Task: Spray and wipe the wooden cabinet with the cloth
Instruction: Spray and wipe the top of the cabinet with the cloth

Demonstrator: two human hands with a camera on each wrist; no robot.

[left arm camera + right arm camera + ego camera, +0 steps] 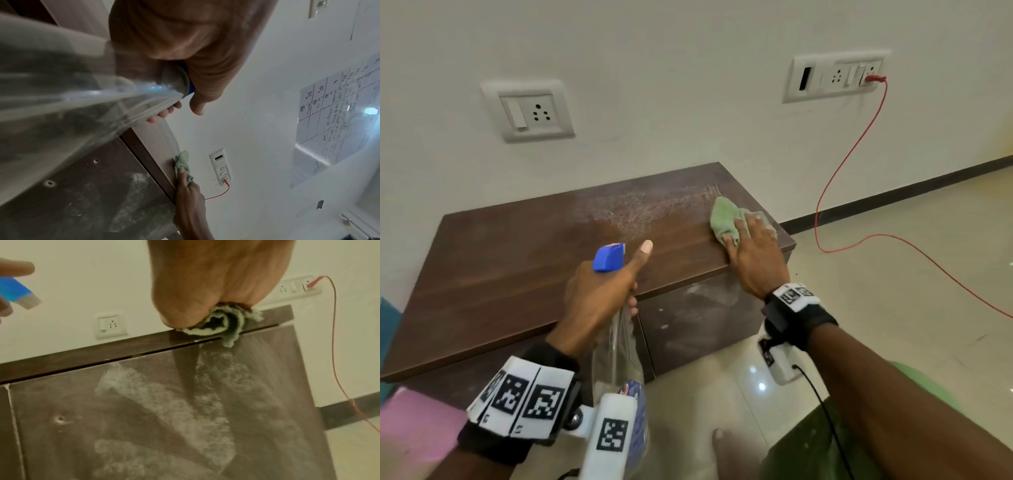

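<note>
Nearest, the left hand (pixel 599 294) grips a clear spray bottle (pixel 619 346) by its neck (blue nozzle (pixel 608 257) aimed over the cabinet), thumb raised. Further out, the right hand (pixel 755 253) lies flat, fingers straight, pressing a green cloth (pixel 726 219) onto the wooden cabinet (pixel 517 274) top at its right end, beside a wet sprayed patch (pixel 640 209).

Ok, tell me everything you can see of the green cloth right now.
The green cloth is a small, nubby terry-like rag, bunched and partly rolled rather than flat. It lies on the wooden cabinet top near its right front corner, one flap drooping over the front edge. The right hand presses on it, fingers spread. A misted patch of spray lies just to its left.
</note>
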